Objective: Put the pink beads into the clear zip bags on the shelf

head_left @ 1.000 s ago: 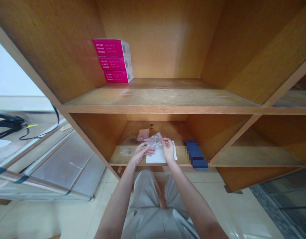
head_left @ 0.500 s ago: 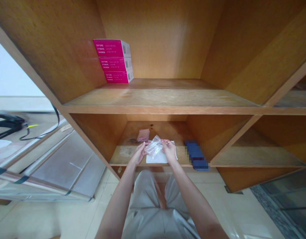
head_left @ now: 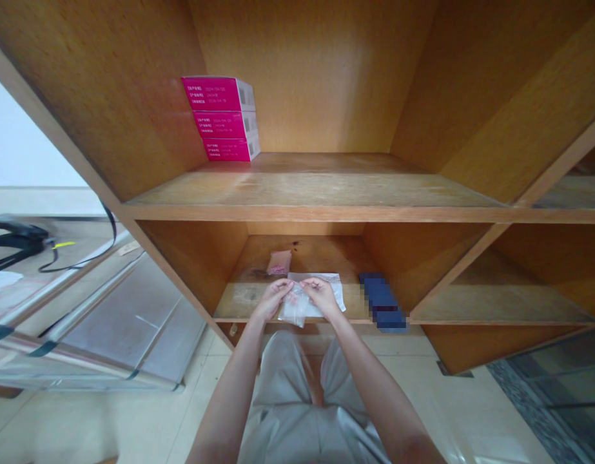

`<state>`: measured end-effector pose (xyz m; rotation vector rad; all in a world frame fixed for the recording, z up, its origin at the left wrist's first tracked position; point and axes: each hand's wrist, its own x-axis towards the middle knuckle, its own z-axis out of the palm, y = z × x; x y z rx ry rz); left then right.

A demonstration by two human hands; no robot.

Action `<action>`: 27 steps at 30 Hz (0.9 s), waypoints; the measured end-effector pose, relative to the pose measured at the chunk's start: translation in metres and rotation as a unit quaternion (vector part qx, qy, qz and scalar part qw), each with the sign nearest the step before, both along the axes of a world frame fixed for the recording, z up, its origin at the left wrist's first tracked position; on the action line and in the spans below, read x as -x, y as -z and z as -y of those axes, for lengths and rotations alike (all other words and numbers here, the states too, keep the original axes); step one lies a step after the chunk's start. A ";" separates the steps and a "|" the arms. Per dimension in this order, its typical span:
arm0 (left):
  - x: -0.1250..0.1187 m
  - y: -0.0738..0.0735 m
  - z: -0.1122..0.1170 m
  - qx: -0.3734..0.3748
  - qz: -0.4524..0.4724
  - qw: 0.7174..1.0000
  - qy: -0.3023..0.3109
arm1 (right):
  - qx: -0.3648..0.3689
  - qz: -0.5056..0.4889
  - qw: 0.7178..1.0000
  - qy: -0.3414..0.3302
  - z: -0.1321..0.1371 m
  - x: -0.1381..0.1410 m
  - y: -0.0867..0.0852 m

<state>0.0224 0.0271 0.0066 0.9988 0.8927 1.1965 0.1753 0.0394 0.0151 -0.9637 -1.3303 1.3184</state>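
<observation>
Swung down since half a second ago, the bag [head_left: 293,312] hangs over the paper [head_left: 333,289]. My left hand [head_left: 274,298] and right hand [head_left: 322,296] pinch its top, nearly closed. Probably light, limp, slippery: best gripped by the rim, which shows poorly.

Drew right hand [head_left: 321,295] leftward and slightly toward body, from apart to just beside left hand [head_left: 273,298] at fingertips. Swung clear plastic bag [head_left: 293,314] down: one second ago stretched between both hands and up beyond left fingertips, half second ago bunched between hands, now hanging below both hands' fingertips, with lower end at shelf edge [head_left: 355,320]. Bared more of white paper [head_left: 338,293] beyond fingertips; covered left part nearer body, between wrists.
</observation>
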 end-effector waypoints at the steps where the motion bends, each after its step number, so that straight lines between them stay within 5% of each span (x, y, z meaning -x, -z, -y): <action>1: 0.000 0.000 0.000 0.001 -0.005 1.000 0.002 | -0.004 0.006 1.000 -0.003 0.001 0.000 -0.001; 15: 0.001 0.003 -0.002 0.000 -0.014 0.999 -0.046 | 0.026 -0.070 0.997 0.007 -0.001 -0.007 0.019; 27: 0.001 0.009 -0.004 -0.004 -0.042 0.997 -0.068 | 0.062 -0.086 0.994 0.001 -0.001 -0.008 0.013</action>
